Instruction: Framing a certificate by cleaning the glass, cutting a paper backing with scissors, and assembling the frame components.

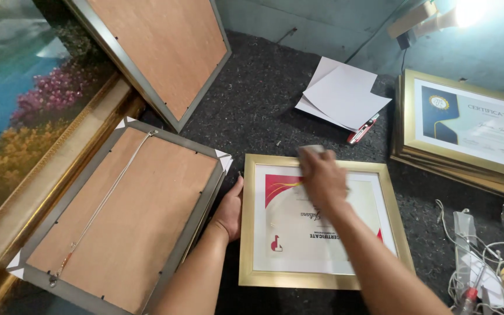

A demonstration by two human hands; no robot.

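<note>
A gold-framed certificate (380,192) lies flat on the dark worktop (258,105), upside down to me. My left hand (228,211) presses against the frame's left edge. My right hand (322,175) rests on the glass near the frame's top edge, fingers closed over a small pale object (311,150), blurred, whose kind I cannot tell.
A grey frame lying face down (118,216), brown backing and hanging wire up, sits to the left. Another face-down frame (164,52) leans behind it. A large landscape painting (24,116) stands far left. White papers (342,96), a red pen (361,130), stacked gold-framed certificates (468,128) and tangled cables (485,262) lie to the right.
</note>
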